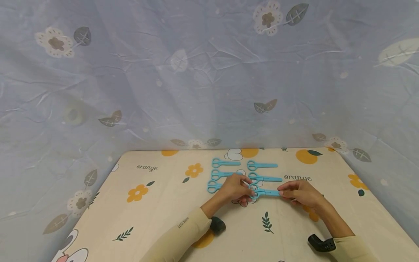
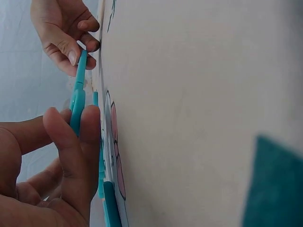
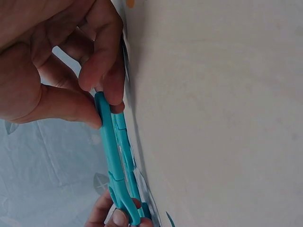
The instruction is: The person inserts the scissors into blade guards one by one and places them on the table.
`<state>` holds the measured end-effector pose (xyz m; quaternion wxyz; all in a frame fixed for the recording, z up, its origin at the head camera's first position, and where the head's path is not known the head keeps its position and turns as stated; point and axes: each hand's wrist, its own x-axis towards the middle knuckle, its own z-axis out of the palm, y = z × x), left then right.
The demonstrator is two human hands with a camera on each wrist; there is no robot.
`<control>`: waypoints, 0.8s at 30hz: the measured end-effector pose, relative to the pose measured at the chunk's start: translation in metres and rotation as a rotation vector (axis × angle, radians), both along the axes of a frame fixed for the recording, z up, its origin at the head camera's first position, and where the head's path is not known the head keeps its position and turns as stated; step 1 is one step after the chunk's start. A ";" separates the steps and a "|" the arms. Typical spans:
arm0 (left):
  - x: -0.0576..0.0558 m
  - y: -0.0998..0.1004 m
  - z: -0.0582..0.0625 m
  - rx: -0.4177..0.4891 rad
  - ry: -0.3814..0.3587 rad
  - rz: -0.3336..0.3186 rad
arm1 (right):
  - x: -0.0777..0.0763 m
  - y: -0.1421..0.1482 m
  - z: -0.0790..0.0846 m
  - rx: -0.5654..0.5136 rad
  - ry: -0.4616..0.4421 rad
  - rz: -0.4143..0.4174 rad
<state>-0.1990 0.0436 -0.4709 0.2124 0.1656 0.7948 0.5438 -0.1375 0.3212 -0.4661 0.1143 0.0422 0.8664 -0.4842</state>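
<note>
Between both hands is a pair of light blue scissors (image 1: 266, 192), its handle loops to the left and its covered-looking blade end to the right. My left hand (image 1: 235, 189) pinches the loops between thumb and fingers. At the other end, the thumb and fingers of my right hand (image 1: 302, 194) pinch the blade tip. The right wrist view shows these scissors (image 3: 111, 146) raised slightly off the cloth. Just beyond them lie matching scissors (image 1: 266, 178) and another pair (image 1: 262, 165). To the left are three more pairs in a column, the nearest (image 1: 213, 186) partly hidden by my left hand.
A cream cloth (image 1: 242, 240) printed with oranges, flowers and leaves covers the table. Pale grey-blue hanging sheets (image 1: 209, 91) enclose its back and sides. Dark wrist devices (image 1: 322, 243) sit at both sleeves.
</note>
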 end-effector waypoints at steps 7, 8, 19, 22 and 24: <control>0.001 -0.001 0.004 -0.062 0.020 -0.009 | 0.002 0.000 0.001 0.025 0.013 -0.026; 0.001 -0.001 0.005 -0.073 0.024 -0.012 | 0.002 0.000 0.000 0.028 0.014 -0.030; 0.004 -0.001 0.013 -0.214 0.086 -0.072 | 0.000 0.003 -0.001 0.022 -0.005 -0.066; 0.005 -0.001 0.015 -0.226 0.073 -0.080 | 0.001 0.004 0.001 0.017 -0.018 -0.069; 0.005 -0.003 0.015 -0.222 0.070 -0.086 | 0.002 0.004 0.003 0.020 -0.017 -0.069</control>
